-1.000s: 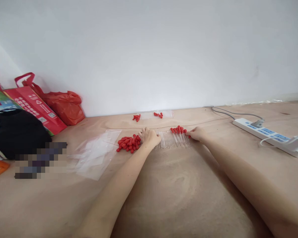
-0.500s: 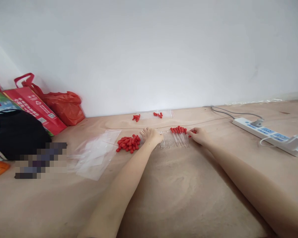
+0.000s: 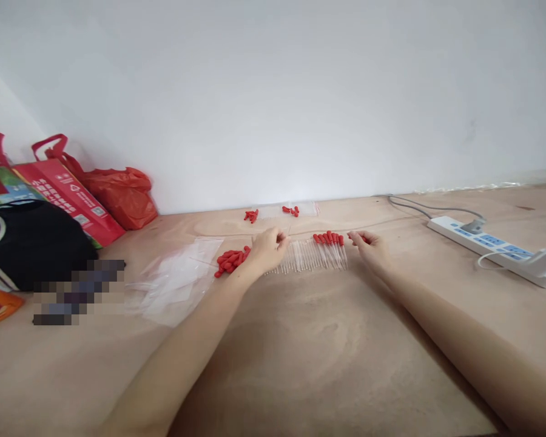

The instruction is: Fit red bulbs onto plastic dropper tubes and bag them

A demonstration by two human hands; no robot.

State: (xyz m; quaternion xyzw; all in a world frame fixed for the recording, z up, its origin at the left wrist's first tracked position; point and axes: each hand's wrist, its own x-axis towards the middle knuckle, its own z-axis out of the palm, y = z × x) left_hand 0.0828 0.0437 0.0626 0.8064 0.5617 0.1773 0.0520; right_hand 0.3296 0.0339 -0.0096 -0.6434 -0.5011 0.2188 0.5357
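A row of thin clear dropper tubes (image 3: 300,256) lies side by side on the wooden table. Several at its right end carry red rubber bulbs (image 3: 329,238). Over the row's left part, my left hand (image 3: 268,247) pinches one slim clear tube (image 3: 289,230), its end poking up past the fingertips. Just right of the capped tubes, my right hand (image 3: 367,244) has its fingers closed on a small red bulb (image 3: 349,235), mostly hidden by the fingers. A pile of loose red bulbs (image 3: 230,261) sits left of my left hand, partly covered by that arm.
Clear plastic bags (image 3: 182,276) lie left of the pile. Farther back, another clear bag (image 3: 307,209) lies near some red bulbs (image 3: 251,215). A white power strip (image 3: 491,243) with a grey cable is at right. Red bags (image 3: 118,194) and a black bag (image 3: 36,243) stand left.
My left hand has lifted from the row and turned, now pinching a tube. My right hand has shifted slightly, with the red bulb at its fingertips.
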